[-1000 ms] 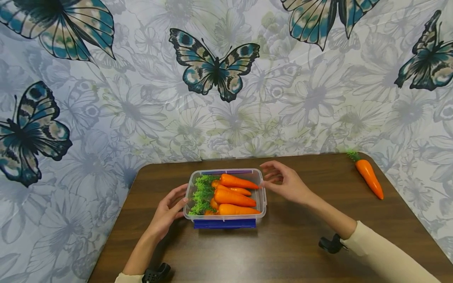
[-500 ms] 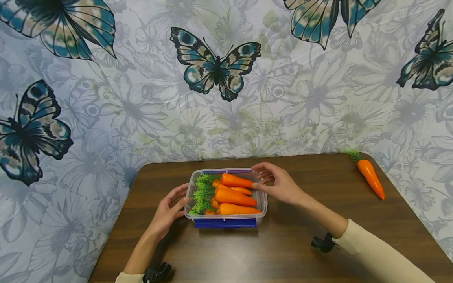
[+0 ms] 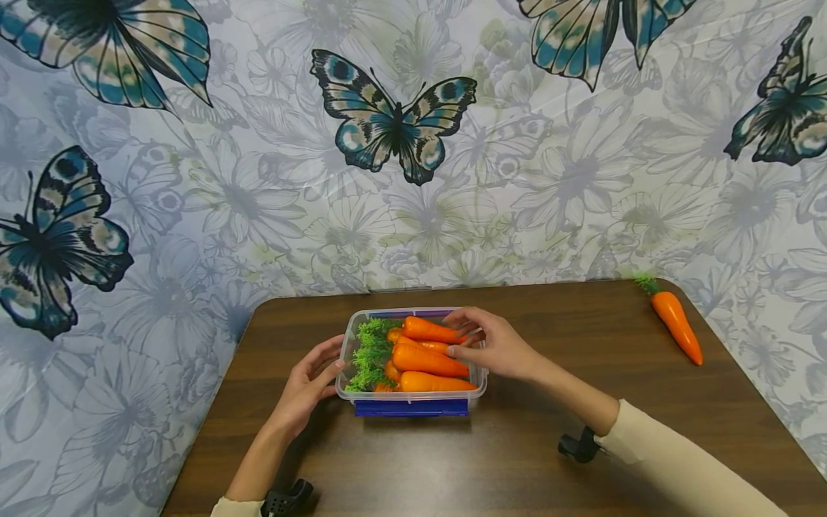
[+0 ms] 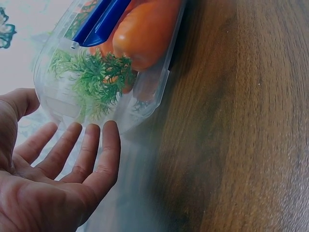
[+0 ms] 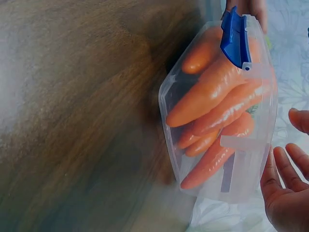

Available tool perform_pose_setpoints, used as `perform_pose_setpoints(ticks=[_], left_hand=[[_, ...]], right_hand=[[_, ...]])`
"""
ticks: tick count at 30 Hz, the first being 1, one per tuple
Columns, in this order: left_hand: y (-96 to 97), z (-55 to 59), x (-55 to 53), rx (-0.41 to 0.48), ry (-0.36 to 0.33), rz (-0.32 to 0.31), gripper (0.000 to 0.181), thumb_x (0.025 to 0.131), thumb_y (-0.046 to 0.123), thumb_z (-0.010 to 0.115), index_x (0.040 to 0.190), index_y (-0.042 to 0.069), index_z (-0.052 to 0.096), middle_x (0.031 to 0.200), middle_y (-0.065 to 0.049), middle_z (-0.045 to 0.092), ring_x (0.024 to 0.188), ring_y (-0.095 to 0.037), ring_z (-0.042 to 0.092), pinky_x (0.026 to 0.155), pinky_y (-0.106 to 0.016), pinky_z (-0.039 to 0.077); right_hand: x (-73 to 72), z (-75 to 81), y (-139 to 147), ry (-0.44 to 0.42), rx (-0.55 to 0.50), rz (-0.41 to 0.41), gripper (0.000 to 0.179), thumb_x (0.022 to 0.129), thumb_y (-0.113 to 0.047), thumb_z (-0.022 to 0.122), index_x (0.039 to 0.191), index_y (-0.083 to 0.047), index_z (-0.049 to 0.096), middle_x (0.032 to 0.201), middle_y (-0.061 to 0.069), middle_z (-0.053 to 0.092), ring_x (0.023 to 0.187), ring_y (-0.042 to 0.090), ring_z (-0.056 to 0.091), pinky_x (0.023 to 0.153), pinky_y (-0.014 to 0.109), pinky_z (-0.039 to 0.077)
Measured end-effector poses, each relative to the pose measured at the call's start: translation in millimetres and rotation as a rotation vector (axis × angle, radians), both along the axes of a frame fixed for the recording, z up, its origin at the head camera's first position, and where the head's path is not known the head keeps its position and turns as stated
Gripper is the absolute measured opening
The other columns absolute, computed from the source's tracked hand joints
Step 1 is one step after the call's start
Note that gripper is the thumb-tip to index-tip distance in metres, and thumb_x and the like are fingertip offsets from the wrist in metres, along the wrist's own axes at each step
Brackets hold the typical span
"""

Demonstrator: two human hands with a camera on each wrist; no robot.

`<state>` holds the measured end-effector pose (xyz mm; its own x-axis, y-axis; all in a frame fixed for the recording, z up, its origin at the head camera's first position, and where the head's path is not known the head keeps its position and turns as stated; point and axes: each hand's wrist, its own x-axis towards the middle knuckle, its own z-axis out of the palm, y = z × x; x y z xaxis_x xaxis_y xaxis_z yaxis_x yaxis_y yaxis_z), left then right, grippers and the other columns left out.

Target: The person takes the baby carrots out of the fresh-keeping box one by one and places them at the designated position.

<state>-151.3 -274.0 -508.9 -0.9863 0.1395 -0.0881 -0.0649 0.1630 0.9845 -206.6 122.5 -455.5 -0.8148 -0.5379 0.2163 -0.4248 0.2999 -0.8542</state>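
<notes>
A clear plastic food container (image 3: 480,384) with blue side clips (image 3: 410,408) stands on the table. Several orange carrots (image 3: 429,359) lie in it, their leafy green tops (image 3: 370,359) toward its left end. My left hand (image 3: 309,384) is at that left end, thumb near the rim and fingers extended along the wall; the left wrist view shows the fingertips (image 4: 111,130) at the plastic. Over the right end, my right hand (image 3: 497,348) hovers with loosely bent fingers close to the carrot tips. Whether it touches a carrot cannot be told; it holds nothing visible.
A single carrot (image 3: 675,327) with a green top lies near the table's far right corner. The brown wooden table (image 3: 413,467) ends at a butterfly-patterned cloth (image 3: 413,237) behind. Black wrist cameras (image 3: 581,445) are worn on both wrists.
My right hand has moved left, from beside the container's right rim to above the carrot tips. The left hand, the container and the carrots stay where they were.
</notes>
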Motion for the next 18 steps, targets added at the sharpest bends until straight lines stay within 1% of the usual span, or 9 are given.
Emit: perform_pose_setpoints(ticks=[4, 7, 11, 18], left_hand=[[-0.8, -0.5, -0.1, -0.005, 0.001, -0.002, 0.055, 0.112, 0.029, 0.061, 0.164, 0.022, 0.044, 0.162, -0.017, 0.050, 0.127, -0.014, 0.066, 0.090, -0.033, 0.063], [-1.3, -0.7, 0.1, -0.003, 0.000, -0.003, 0.055, 0.112, 0.029, 0.061, 0.164, 0.022, 0.044, 0.162, -0.016, 0.050, 0.126, -0.014, 0.067, 0.090, -0.033, 0.063], [-1.5, -0.2, 0.9, 0.001, -0.002, 0.004, 0.055, 0.112, 0.028, 0.061, 0.164, 0.022, 0.044, 0.162, -0.016, 0.050, 0.125, -0.013, 0.067, 0.090, -0.033, 0.063], [-0.3, 1.6, 1.9, 0.019, -0.003, -0.003, 0.056, 0.112, 0.028, 0.062, 0.164, 0.021, 0.044, 0.163, -0.017, 0.049, 0.126, -0.008, 0.067, 0.091, -0.033, 0.063]], right_hand=[[0.4, -1.8, -6, -0.004, 0.021, 0.041, 0.046, 0.096, -0.019, 0.083, 0.135, -0.004, 0.066, 0.133, 0.021, 0.069, 0.113, 0.041, 0.070, 0.096, 0.043, 0.063], [0.1, -2.0, -11, -0.008, 0.034, 0.080, 0.046, 0.097, -0.019, 0.082, 0.135, -0.001, 0.065, 0.133, 0.022, 0.069, 0.114, 0.043, 0.070, 0.097, 0.050, 0.062], [-1.5, 0.1, -18, -0.017, 0.049, 0.128, 0.045, 0.098, -0.020, 0.081, 0.135, -0.001, 0.064, 0.135, 0.022, 0.071, 0.116, 0.042, 0.072, 0.099, 0.058, 0.061], [-4.9, 2.7, -29, -0.031, 0.106, 0.182, 0.047, 0.099, -0.022, 0.081, 0.139, -0.005, 0.064, 0.141, 0.016, 0.069, 0.127, 0.036, 0.069, 0.105, 0.056, 0.059]])
